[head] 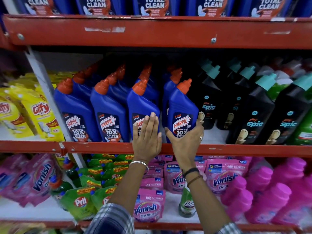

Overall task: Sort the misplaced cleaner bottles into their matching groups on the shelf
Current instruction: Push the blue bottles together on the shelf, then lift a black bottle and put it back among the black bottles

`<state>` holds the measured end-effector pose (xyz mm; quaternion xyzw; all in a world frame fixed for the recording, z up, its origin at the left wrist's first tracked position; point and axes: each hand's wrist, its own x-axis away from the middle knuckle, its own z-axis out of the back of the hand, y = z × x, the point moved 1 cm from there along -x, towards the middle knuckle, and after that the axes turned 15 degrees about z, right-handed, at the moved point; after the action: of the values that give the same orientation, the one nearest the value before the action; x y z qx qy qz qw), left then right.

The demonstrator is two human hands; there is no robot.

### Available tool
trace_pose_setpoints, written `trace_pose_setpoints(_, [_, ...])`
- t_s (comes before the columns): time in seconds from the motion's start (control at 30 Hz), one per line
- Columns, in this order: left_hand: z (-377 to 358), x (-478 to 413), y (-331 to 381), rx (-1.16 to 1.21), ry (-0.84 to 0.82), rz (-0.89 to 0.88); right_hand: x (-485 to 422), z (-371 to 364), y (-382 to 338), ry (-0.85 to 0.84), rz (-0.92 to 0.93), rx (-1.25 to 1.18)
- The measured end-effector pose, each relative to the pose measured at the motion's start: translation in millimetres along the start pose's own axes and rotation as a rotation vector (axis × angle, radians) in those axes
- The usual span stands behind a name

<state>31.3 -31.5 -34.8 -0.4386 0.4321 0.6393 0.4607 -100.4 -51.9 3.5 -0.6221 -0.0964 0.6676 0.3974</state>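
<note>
On the middle shelf [101, 146] stands a row of blue Harpic bottles with orange caps. My right hand [184, 137] grips the lower part of the rightmost blue Harpic bottle [182, 108], which stands at the shelf's front edge beside the black Spic bottles [258, 108]. My left hand [146, 132] lies flat, fingers together, against the front of the neighbouring Harpic bottle [141, 105] without gripping it. Two more front Harpic bottles [108, 108] stand further left, with others behind them.
Yellow Giffy pouches [40, 112] fill the bay to the left, past a white upright. Green bottles [305, 129] stand at the far right. Below are pink Vanish pouches [148, 206], green Pril pouches [81, 201] and pink bottles [270, 200]. Blue Harpic bottles line the top shelf.
</note>
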Motion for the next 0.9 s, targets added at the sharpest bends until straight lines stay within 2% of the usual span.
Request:
trace_pose_setpoints(0.43, [0.7,0.2,0.6,0.000,-0.016,0.012,8.1,5.7,2.1,-0.030,0.034,0.070])
trace_pose_setpoints(0.63, [1.2,-0.4,1.1,-0.008,-0.013,0.016,20.0,50.9,26.3,-0.080,0.119,-0.114])
trace_pose_setpoints(0.73, [0.6,-0.7,1.4,-0.018,0.000,0.013,10.4,85.7,48.8,0.009,0.171,-0.108])
trace_pose_setpoints(0.9, [-3.0,1.4,0.6,-0.030,0.036,0.016,-30.3,151.1,101.7,0.295,0.176,0.041])
